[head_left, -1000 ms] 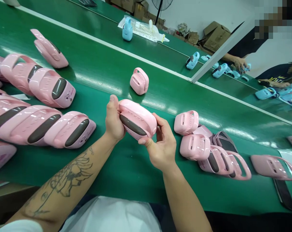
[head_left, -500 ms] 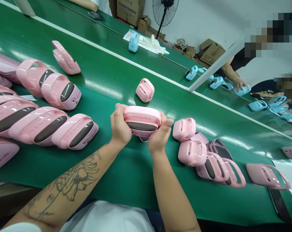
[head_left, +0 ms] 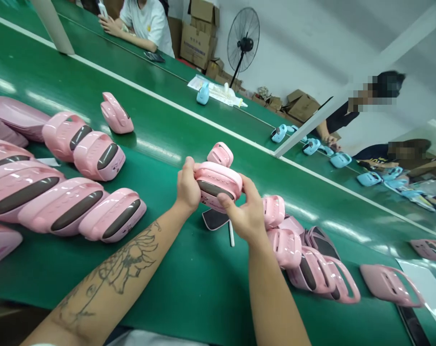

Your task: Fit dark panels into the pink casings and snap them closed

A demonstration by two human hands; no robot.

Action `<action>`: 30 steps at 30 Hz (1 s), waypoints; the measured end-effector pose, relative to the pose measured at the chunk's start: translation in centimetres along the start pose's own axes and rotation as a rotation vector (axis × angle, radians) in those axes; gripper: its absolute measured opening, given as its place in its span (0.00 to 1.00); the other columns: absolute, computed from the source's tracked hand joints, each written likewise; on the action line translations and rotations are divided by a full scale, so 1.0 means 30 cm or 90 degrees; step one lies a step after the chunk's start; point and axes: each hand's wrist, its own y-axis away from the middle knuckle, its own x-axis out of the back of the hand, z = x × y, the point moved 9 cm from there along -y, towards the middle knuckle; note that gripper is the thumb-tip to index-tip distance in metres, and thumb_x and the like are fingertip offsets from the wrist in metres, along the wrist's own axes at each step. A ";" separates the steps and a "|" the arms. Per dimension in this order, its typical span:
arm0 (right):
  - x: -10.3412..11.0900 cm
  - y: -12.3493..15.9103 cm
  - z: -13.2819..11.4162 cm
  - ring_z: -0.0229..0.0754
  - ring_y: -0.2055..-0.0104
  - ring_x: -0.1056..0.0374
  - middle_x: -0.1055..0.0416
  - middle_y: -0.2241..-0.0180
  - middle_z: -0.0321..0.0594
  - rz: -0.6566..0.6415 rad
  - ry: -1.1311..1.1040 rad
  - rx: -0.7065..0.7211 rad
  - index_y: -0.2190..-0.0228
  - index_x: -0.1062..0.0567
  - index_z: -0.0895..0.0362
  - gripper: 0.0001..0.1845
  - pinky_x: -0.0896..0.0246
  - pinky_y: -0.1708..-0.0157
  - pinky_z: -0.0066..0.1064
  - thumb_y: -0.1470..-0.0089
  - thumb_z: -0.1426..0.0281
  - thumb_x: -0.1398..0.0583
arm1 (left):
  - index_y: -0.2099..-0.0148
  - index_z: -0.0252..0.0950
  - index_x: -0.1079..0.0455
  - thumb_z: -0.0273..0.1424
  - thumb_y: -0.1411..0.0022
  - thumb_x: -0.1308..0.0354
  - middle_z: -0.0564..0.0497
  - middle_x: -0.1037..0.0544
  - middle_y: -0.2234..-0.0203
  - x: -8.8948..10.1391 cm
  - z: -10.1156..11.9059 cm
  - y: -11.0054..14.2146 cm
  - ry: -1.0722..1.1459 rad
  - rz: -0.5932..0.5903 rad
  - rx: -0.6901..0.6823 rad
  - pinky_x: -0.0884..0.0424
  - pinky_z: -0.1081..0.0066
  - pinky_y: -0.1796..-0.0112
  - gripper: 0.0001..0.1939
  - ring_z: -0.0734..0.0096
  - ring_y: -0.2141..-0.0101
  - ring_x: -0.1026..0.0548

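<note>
The left hand (head_left: 187, 186) and right hand (head_left: 242, 211) are gripping a pink plastic case (head_left: 218, 179), with the fingers (head_left: 228, 201) curling closed around its two ends.

Left hand (head_left: 188, 188), right hand (head_left: 242, 210) bare; left forearm (head_left: 109, 278) with dark line-art flower tattoo (head_left: 129, 257); white garment (head_left: 156, 340) below.

The held housing (head_left: 218, 185) is smooth, glossy pink plastic; its inset panel (head_left: 211, 189) is dark and glossy. The conveyor belt (head_left: 189, 283) is glossy green; the far cartons (head_left: 198, 41) are matt corrugated cardboard.

No legible text — print on cardboard cartons (head_left: 198, 41) too small to read
</note>
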 end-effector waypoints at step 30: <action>0.013 0.105 0.306 0.49 0.60 0.24 0.19 0.63 0.43 -0.158 0.294 -0.201 0.63 0.17 0.54 0.10 0.34 0.60 0.38 0.33 0.63 0.37 | 0.44 0.38 0.30 0.54 0.45 0.30 0.40 0.21 0.46 0.050 -0.096 0.021 -0.072 0.054 0.069 0.19 0.57 0.55 0.34 0.49 0.48 0.20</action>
